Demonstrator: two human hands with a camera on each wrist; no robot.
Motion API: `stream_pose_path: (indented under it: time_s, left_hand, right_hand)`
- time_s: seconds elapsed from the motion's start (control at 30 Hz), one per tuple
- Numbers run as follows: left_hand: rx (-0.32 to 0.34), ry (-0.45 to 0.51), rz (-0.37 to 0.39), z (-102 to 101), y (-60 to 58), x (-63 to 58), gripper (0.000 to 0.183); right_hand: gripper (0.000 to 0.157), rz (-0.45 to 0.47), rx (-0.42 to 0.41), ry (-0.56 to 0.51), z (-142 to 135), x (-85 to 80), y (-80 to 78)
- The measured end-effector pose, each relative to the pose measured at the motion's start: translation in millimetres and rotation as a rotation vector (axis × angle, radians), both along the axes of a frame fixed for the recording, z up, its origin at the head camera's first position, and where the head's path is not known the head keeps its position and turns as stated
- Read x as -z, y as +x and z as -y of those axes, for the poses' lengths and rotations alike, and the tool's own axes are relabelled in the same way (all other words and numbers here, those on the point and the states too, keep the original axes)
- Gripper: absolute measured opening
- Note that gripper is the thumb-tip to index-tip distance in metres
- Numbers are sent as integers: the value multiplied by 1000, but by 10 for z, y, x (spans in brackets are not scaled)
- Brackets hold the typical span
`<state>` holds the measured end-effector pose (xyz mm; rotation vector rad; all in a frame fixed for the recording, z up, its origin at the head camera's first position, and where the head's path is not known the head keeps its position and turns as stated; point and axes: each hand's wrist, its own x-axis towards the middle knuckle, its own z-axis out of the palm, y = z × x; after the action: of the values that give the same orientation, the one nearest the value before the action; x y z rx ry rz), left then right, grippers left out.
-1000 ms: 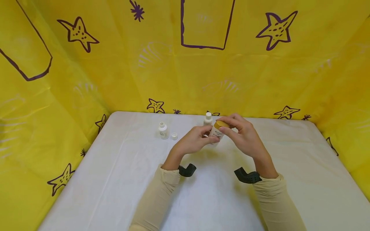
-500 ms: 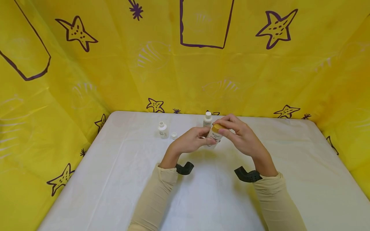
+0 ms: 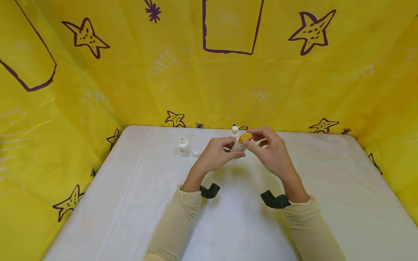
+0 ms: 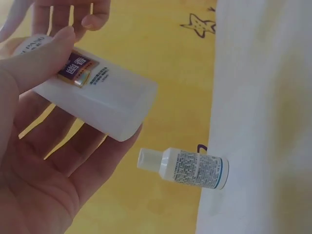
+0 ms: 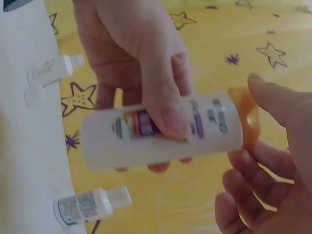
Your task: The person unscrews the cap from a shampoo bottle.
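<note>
A translucent white bottle [image 3: 238, 146] with an orange cap [image 3: 246, 137] is held tilted above the table. Its body [image 4: 109, 100] carries a purple and gold label. My left hand [image 3: 215, 154] grips that body, thumb across the label in the right wrist view. At the cap end, my right hand [image 3: 269, 152] pinches the orange cap [image 5: 246, 117] between thumb and fingers. The cap sits against the bottle's top. Behind the hands stands a smaller white bottle [image 4: 192, 168] with a white cap on, partly hidden in the head view.
To the left, an uncapped white bottle [image 3: 184, 148] stands upright, marked Dove in the right wrist view. A small white cap [image 3: 196, 153] lies beside it. The white-covered table [image 3: 130, 203] ends at a yellow curtain [image 3: 137, 90] printed with starfish.
The held bottle first dipped slightly, then rose a little and shifted left. Its cap top now faces the head camera more. The right hand has altered its hold around the cap.
</note>
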<state>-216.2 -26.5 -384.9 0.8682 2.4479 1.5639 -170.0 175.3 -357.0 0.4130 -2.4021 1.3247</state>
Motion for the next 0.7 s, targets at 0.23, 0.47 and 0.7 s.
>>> stream_pose_path:
  time_s: [0.23,0.47,0.7]
  left_hand:
    - [-20,2,-142,-49,13,26,27]
    - [20,-30,-168,-24,15,13,25]
    - [19,-67,-149,-43,46,-12,18]
  right_hand:
    - [36,-107,121,-42,163,29,25]
    - [32,-160,123,-40,184,20,42]
    - [31,-147,149,-65,235,-23,87]
